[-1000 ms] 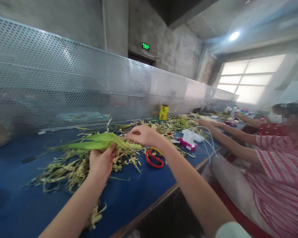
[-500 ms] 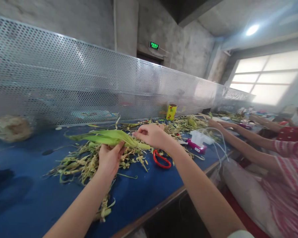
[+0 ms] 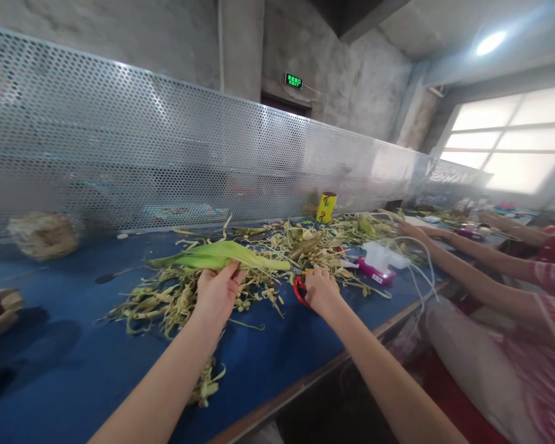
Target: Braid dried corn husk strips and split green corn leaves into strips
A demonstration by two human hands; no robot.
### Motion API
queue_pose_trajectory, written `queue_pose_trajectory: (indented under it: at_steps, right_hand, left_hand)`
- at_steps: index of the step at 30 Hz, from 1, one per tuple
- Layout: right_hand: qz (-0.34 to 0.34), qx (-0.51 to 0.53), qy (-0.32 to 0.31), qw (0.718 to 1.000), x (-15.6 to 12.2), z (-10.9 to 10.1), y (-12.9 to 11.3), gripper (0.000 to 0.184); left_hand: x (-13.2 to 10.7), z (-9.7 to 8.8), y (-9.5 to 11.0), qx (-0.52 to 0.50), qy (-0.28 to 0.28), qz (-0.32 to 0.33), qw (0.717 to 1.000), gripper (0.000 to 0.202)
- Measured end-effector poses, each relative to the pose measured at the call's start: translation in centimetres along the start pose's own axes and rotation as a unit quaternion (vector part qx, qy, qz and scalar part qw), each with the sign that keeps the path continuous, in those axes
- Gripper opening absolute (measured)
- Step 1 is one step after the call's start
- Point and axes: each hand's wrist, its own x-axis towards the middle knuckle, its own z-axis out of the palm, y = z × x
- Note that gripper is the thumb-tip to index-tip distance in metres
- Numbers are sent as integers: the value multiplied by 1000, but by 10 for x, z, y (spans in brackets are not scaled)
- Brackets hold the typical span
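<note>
My left hand [image 3: 218, 295] is closed around a bundle of long green leaves [image 3: 222, 255], held level just above the blue table [image 3: 74, 364]. My right hand [image 3: 322, 291] rests down on the red-handled scissors [image 3: 298, 288] lying on the table, its fingers curled over the handles. Dry yellowish leaf scraps [image 3: 166, 300] lie heaped under and around both hands.
A perforated metal screen [image 3: 166, 160] runs along the far side of the table. A yellow cup [image 3: 326, 208] stands by it. A pink and white device [image 3: 375, 262] with white cables lies to the right. Another person's arms [image 3: 467, 271] reach over the table at right. A pale fibre ball [image 3: 41, 234] sits at left.
My right hand has left the tip of the green leaves and dropped down onto the red scissors. My left hand keeps the leaves. The view has turned slightly to the left.
</note>
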Motion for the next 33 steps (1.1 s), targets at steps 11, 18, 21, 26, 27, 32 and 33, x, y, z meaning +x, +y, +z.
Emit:
queue_pose_trajectory:
  at_steps: [11,18,21,26,27,32,33]
  right_hand:
    - [-27,-26,-56,998,16,-16,-3,38]
    - [-10,-41,-105,994,31,-13,8,38]
    - [-19,-52,-139,989,42,-16,8,28]
    - [-15,-31,-142,989,57,-31,16,38]
    - [-11,-22,-129,991,58,-35,20,39]
    - [29,32,-22,999,58,-53,45,46]
    - [37,46,-5,998,58,-54,50,48]
  left_hand:
    - [-1,1,2,-10,-9,0,1000,18]
    - [-2,3,4,-10,-5,2,1000,19]
    - [-2,3,4,-5,-4,4,1000,21]
    - [-1,3,5,-3,-4,14,1000,23]
    - [-1,3,5,-4,-2,17,1000,22]
    - [-2,4,5,-14,3,34,999,21]
    - [-3,4,5,-15,3,37,999,22]
